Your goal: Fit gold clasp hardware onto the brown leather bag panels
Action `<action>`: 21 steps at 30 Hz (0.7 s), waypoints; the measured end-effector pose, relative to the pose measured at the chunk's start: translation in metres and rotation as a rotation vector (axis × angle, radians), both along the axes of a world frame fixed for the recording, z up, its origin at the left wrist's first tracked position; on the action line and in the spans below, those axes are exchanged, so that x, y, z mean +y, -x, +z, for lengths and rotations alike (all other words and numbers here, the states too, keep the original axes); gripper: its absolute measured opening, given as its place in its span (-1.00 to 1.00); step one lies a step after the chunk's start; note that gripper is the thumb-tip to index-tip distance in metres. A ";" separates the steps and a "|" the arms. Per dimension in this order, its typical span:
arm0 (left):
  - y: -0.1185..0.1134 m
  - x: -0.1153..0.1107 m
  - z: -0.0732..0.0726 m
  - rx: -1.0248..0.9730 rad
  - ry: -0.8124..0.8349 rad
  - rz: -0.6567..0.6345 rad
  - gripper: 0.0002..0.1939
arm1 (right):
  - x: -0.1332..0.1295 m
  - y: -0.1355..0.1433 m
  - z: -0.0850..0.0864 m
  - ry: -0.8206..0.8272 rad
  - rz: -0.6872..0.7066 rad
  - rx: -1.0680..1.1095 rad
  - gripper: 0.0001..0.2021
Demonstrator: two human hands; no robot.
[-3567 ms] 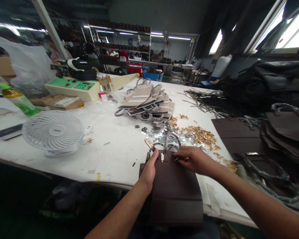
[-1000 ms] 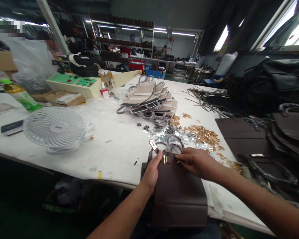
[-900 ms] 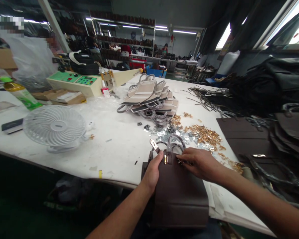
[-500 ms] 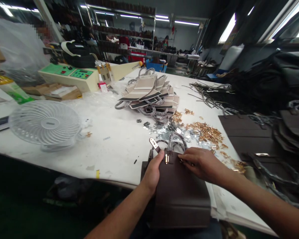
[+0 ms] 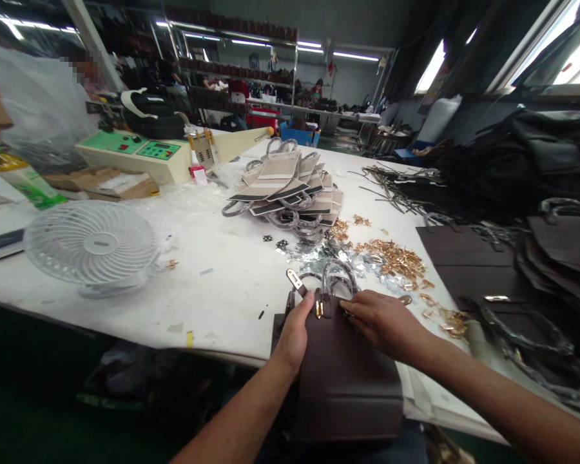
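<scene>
dark brown smooth handbag point(image 5: 350, 370): at the edge of the white worktable point(image 5: 232, 309)
left hand point(image 5: 294, 332): closed on its top
right hand point(image 5: 384, 322): fingers bunched; i can't tell around what
gold metal fitting point(image 5: 319, 309): one seems on; remaining work hidden

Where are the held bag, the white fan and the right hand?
Held bag point(image 5: 350, 372), head view: middle of its brown surface.
White fan point(image 5: 98, 243), head view: centre of its grille.
Right hand point(image 5: 387, 322), head view: back of the hand.
</scene>
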State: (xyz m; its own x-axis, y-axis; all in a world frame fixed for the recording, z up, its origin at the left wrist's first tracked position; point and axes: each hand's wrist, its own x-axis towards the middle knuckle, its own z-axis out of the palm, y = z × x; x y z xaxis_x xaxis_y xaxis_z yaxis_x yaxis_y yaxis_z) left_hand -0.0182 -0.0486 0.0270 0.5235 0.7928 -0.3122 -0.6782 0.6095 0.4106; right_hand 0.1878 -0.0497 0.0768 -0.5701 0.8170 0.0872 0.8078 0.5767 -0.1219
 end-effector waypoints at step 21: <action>0.003 -0.001 -0.006 0.030 -0.058 0.033 -0.49 | -0.003 0.009 -0.001 -0.031 -0.028 0.011 -0.71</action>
